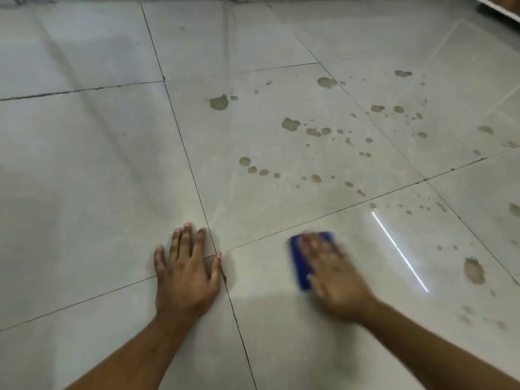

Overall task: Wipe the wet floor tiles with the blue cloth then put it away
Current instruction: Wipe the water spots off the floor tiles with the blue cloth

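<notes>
Head view: person w/ both bare hands down on a pale glossy tile floor, dark grout lines crossing it.
Left hand: at about 6 o'clock in frame, palm flat on the floor, fingers straight & spread, pointing to 12; grip wide, holding nothing. Thumb lies by the spot where two grout lines cross.
Right hand: at about 5 o'clock, blurred, palm pressed flat on top of the blue cloth; fingers look straight, pointing to 11. Grip wide, pressing not pinching, as far as the blur lets me tell.
Blue cloth: flat on the tile under the right hand, blue edge showing on the hand's 9 o'clock side & past the fingertips at 12. Well apart from the left hand.
Wet spots: brownish drops & blotches scattered from frame centre out to 1–3 o'clock; bigger blotches at 12 and at 3–4 o'clock, the latter near the right hand's 3 o'clock side.
Light streak: thin bright reflection on the tile betw. right hand & that blotch, running 11 to 5.
Top right corner: edge of a white object, too cut off to tell what.
</notes>
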